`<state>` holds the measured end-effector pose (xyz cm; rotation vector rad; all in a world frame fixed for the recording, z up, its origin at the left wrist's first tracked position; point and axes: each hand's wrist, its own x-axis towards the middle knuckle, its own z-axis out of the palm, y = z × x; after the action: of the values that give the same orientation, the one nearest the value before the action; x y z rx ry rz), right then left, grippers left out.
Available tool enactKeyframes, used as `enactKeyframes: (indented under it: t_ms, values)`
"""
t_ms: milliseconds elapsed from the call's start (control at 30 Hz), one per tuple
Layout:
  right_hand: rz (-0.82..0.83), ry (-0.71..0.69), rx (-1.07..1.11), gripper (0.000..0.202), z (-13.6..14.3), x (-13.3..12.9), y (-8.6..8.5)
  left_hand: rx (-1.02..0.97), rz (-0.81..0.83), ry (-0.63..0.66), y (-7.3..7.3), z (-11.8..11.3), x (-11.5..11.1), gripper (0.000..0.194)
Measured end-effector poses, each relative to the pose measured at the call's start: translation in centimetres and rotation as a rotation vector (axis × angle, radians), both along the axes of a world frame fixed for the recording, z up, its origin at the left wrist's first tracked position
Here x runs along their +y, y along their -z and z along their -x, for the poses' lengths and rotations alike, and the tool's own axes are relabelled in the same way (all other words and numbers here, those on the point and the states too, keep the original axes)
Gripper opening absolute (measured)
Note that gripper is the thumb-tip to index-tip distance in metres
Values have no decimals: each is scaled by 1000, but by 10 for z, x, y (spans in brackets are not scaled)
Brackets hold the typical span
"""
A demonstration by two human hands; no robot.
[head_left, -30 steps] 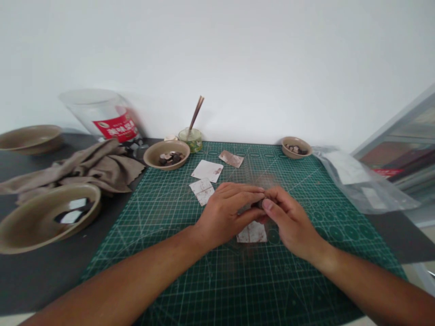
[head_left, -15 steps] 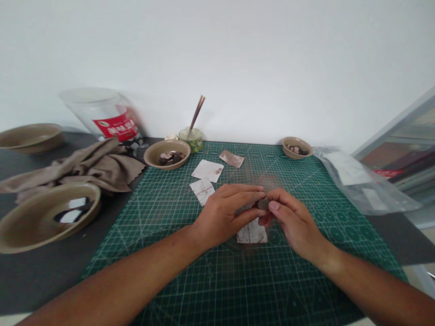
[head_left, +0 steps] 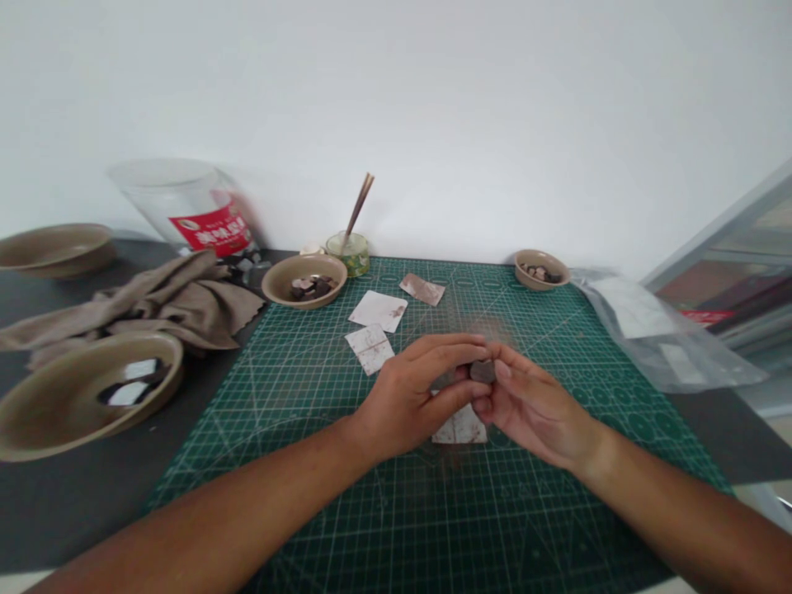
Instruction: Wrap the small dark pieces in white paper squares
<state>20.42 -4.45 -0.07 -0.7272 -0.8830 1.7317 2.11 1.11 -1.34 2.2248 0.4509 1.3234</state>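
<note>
The left hand (head_left: 405, 392) and right hand (head_left: 541, 404) were together, both gripping a small dark piece (head_left: 483, 372) (it was partly hidden) above the green mat (head_left: 297, 371), between its left and right edges.

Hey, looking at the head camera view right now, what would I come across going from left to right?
Clear jar with a red label → beige bowl with chunks → green cup → left hand → dark piece → right hand → clear plastic bag.
</note>
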Motion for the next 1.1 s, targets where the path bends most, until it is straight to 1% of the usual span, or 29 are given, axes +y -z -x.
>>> enactKeyframes:
  t_ms: [167, 267, 400, 567, 733, 867, 933, 1033, 1100]
  values:
    - [44, -35, 18, 27, 0, 2, 0, -26, 70, 56, -4, 0, -6, 29]
    - [66, -44, 20, 27, 2, 3, -1, -32, 165, 99, -6, 0, -10, 27]
    - [71, -45, 39, 27, 4, 4, -1, -51, 264, 140, -6, -1, -14, 21]
    - [68, -47, -1, 39, 4, 4, 1, -77, 344, 143, -5, -3, -17, 9]
    - [76, -59, -35, 41, 3, 6, 2, -91, 362, 117, -6, -4, -17, 13]
    - [82, -78, -30, 42, 3, 5, 4, -31, 356, 34, -5, -4, -15, 21]
    - [75, -90, -32, 40, 2, 4, 6, -7, 343, 1, -5, -4, -15, 24]
    - [73, -110, -44, 38, 1, 4, 7, 20, 302, -22, -7, -3, -14, 25]
    - [77, -117, -45, 38, 1, 4, 7, 45, 236, -32, -8, -1, -12, 24]
